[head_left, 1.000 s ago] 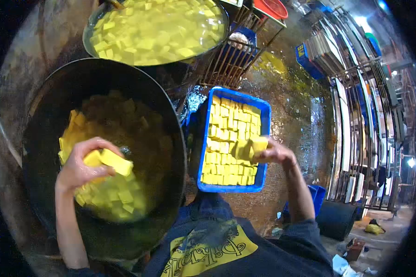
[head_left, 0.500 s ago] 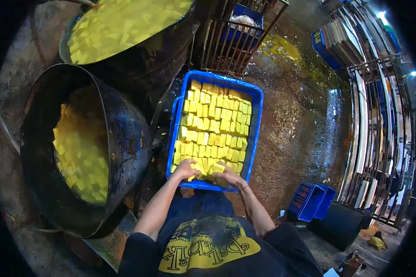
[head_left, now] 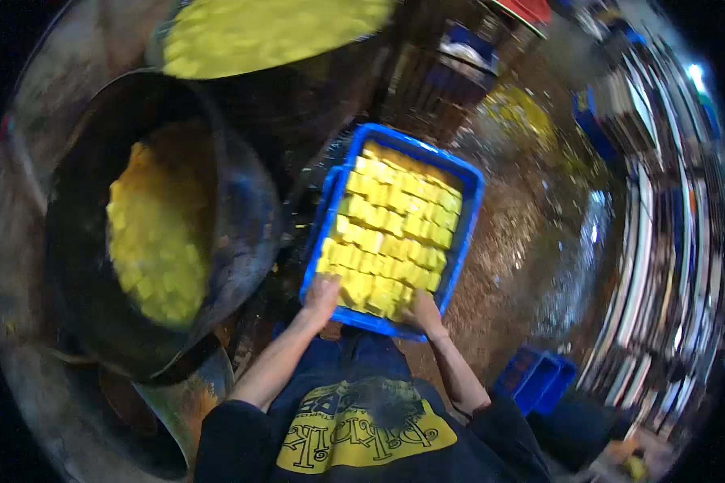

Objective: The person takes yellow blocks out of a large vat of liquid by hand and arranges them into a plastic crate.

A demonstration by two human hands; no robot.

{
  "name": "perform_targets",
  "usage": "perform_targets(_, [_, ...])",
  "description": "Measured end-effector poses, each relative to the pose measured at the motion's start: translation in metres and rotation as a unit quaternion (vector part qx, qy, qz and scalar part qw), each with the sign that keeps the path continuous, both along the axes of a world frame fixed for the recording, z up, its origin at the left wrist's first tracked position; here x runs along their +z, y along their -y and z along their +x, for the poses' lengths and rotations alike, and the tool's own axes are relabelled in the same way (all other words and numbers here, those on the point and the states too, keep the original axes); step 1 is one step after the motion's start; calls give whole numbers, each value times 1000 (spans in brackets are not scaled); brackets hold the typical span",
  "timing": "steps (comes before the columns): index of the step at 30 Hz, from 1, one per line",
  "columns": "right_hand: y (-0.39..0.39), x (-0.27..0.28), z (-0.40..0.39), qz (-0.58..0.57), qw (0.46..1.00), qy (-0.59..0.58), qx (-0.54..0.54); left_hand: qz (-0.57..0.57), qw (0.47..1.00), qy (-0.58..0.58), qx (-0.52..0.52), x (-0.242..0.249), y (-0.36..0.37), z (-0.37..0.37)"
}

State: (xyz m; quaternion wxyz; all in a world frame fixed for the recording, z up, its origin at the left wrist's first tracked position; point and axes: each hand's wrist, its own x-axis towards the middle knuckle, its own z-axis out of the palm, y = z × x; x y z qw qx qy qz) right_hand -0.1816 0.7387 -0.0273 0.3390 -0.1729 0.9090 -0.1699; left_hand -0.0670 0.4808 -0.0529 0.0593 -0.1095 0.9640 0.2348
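A blue plastic crate (head_left: 469, 217) sits in front of my body, packed with rows of yellow tofu blocks (head_left: 383, 229). My left hand (head_left: 322, 298) is at its near left corner, fingers reaching over the rim beside the front row. At the other end of that row, my right hand (head_left: 424, 312) reaches inside the near right corner. Several tofu blocks stand between the two hands. Motion smears the fingers, and I cannot tell whether they grip blocks or only press against them.
To the left, a dark metal drum (head_left: 250, 233) lies tilted with more yellow blocks inside. Behind it stands a large vat (head_left: 157, 44) of yellow blocks in liquid. Wet floor (head_left: 511, 241) runs along the right, with a small blue crate (head_left: 532, 378) and racks of boards (head_left: 644, 241).
My hands have moved apart to the two ends of the front row; the right hand no longer shows a block lifted in it. The whole view has shifted and turned.
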Motion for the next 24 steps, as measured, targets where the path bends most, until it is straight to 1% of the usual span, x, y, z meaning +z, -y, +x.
perform_targets(1, [-3, -17, 8, 4, 996, -84, 24, 5, 999, 37, 25, 2, -3, -2])
perform_targets(2, [-3, -13, 8, 13, 991, -115, 69, -5, 998, 23, 63, 6, -8, -2])
perform_targets(3, [-7, -18, 11, -25, 982, -166, 90, 19, 996, -30, 84, 33, -10, -3])
perform_targets(4, [-4, -17, 7, 11, 990, -117, 73, 35, 996, -37, 68, 54, -6, -6])
perform_targets(5, [2, -6, -2, 45, 993, -92, 58, 76, 996, 3, 55, 104, 3, -16])
perform_targets(6, [1, -13, -16, 59, 973, -185, 124, 138, 979, -131, 66, 128, 6, -14])
perform_targets(7, [44, 39, -32, -10, 979, -179, 102, 218, 948, -223, 64, 180, 23, -11])
perform_targets(8, [75, 52, -49, -125, 911, -356, 164, 234, 930, -275, 62, 236, 50, -6])
perform_targets(9, [133, 107, -56, -166, 907, -370, 115, 235, 911, -330, 75, 285, 83, 1])
perform_targets(10, [195, 178, -59, -228, 919, -310, 88, 200, 891, -400, 77, 313, 118, 10])
perform_targets(11, [255, 242, -51, -305, 905, -283, 91, 181, 887, -418, 81, 327, 159, 18])
perform_targets(12, [303, 265, -42, -411, 867, -260, 109, 146, 900, -386, 138, 333, 194, 25])
perform_targets(13, [345, 291, -26, -466, 847, -197, 166, 165, 904, -347, 188, 325, 228, 35])
perform_targets(14, [386, 307, -15, -448, 832, -174, 277, 135, 925, -292, 202, 305, 266, 48])
perform_targets(15, [427, 299, -9, -399, 817, -170, 381, 94, 952, -206, 207, 268, 301, 65])
perform_targets(16, [461, 285, 2, -329, 812, -198, 438, 48, 978, -67, 193, 235, 329, 87])
perform_targets(17, [499, 248, 9, -325, 744, -299, 501, 25, 979, 59, 194, 200, 349, 104])
perform_targets(18, [533, 244, 20, -32, 794, -151, 588, -39, 967, 143, 209, 128, 367, 127])
perform_targets(19, [560, 218, 28, 71, 779, -111, 613, -9, 945, 255, 204, 130, 375, 129])
perform_targets(20, [573, 188, 36, 108, 771, -101, 619, 5, 935, 307, 179, 120, 382, 136])
perform_targets(21, [583, 159, 42, 101, 773, -113, 616, 19, 921, 358, 152, 109, 388, 144])
perform_targets(23, [588, 101, 51, 65, 788, -145, 595, 17, 936, 314, 160, 51, 384, 164])
perform_targets(24, [587, 76, 53, 52, 793, -157, 586, 25, 936, 311, 164, 30, 382, 171])
